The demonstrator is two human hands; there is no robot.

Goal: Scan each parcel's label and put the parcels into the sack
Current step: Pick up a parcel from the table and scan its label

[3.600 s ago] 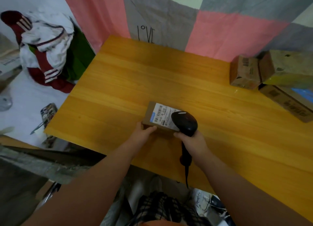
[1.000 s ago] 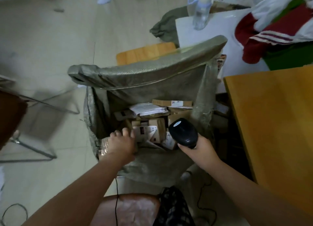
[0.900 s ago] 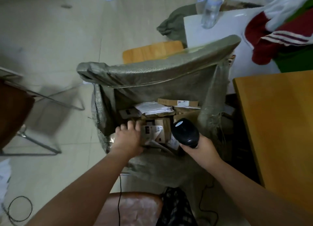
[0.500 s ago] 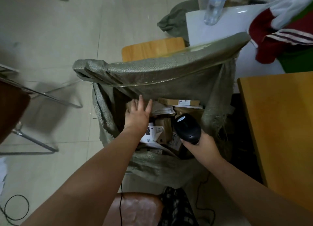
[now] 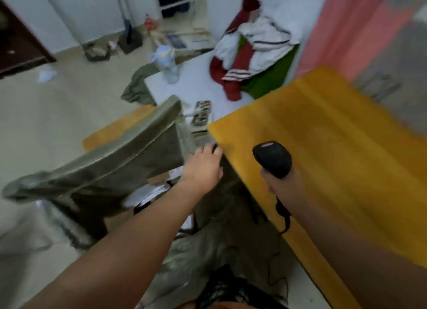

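Head view, blurred by motion, showed the left hand (image 5: 203,167) hovering over the right side of the grey-green woven sack (image 5: 111,167), just beside the corner of the yellow wooden table (image 5: 335,146). Its fingers were loosely bent and appeared to hold nothing, so I judged it free to fetch a parcel.

The right hand (image 5: 284,188) was wrapped round the handle of the black handheld barcode scanner (image 5: 272,158). The scanner's head pointed up above the table edge, and its thin black cable (image 5: 283,216) trailed below the wrist. Gripping the scanner in one hand probably spared setting it down between labels and left the other hand for carrying.

The sack stood just beside the table with its far rim raised and its mouth gaping, likely so that a parcel could go from tabletop to sack in one short reach. Pale paper-wrapped parcels (image 5: 150,192) lay inside it, glimpsed between the rim and the left forearm. No unscanned parcel was in view, so how much of the task remained could not be told.

Beyond the table, a heap of red, white and green clothing (image 5: 251,54) lay apart from the work.
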